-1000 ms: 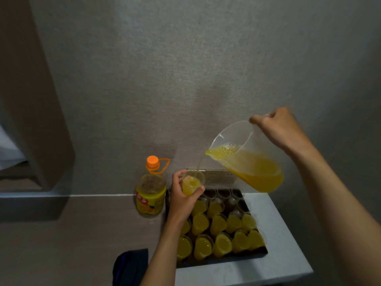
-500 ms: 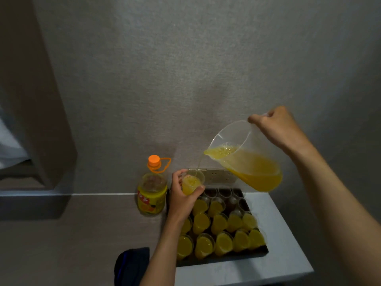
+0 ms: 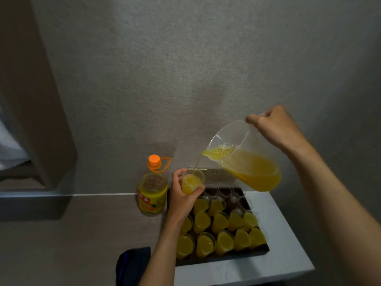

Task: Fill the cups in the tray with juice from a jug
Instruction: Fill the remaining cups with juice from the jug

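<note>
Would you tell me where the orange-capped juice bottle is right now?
In the head view, the juice bottle stands left of the tray, just beyond the left hand, near the wall.

Bench [image 3: 278, 240]: white, before me.
Tray [image 3: 243, 257]: dark, on the bench.
Bottle [image 3: 152, 195]: on the floor [image 3: 72, 234] left of the tray.
</note>
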The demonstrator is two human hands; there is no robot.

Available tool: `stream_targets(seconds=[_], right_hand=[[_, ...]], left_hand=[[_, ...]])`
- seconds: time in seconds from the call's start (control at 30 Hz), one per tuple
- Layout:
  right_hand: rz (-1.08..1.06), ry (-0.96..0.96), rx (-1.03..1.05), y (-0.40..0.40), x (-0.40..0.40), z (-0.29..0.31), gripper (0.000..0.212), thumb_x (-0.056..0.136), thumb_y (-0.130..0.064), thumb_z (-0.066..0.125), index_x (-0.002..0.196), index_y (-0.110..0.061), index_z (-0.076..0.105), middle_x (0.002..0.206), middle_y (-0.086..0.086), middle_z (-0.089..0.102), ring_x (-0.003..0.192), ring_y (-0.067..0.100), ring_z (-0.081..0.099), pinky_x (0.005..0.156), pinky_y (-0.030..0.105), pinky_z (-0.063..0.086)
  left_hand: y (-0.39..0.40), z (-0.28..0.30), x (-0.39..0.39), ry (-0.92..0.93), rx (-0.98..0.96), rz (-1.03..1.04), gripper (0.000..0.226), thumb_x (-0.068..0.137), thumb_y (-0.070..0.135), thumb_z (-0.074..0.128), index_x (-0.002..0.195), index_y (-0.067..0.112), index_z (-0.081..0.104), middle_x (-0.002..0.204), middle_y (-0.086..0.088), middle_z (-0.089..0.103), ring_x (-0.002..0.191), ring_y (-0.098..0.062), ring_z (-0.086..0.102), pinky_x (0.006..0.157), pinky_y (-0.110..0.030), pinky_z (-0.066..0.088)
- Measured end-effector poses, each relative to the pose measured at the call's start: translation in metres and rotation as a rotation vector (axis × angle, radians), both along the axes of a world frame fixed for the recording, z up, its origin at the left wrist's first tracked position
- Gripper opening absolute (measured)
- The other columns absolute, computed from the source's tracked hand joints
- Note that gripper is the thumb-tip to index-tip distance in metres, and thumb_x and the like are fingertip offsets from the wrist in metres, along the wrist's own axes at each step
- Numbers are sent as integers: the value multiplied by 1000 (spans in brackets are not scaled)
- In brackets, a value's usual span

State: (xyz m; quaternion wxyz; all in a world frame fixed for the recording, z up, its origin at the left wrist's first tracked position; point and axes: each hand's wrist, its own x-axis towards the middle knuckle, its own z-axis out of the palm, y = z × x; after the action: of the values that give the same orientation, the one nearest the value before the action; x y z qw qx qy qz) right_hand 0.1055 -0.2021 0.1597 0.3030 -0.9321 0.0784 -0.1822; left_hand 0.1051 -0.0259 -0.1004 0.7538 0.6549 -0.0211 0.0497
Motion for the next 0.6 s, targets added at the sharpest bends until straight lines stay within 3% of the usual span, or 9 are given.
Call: stream_targets(seconds=[0.07,0.33,0.6], right_hand=[[-3,-1,0,-1,1,-2,40,86,-31,69,56,-20,47,44,-7,33,35,9,26,51,30,27],[6,14,10,-2,3,-7,38,86,-30,69,57,-20,47,44,-6,32,36,10,26,51,30,26],[22,33,33,-2,0,-13,38,87,-31,69,58,-19,48,45,-5,33,39,12,28,53,31,28]], left_hand=[[0,-1,0,4,2,0,61,78,18,87,125,33,51,124,11,59,109,-1,60,88,-24,52],[-1,4,-3,2,8,-3,59,80,12,86,126,25,51,120,12,59,100,11,58,77,-9,48],[-4,5,-5,0,4,-2,59,79,11,86,124,29,51,119,14,60,99,11,59,77,-9,48]])
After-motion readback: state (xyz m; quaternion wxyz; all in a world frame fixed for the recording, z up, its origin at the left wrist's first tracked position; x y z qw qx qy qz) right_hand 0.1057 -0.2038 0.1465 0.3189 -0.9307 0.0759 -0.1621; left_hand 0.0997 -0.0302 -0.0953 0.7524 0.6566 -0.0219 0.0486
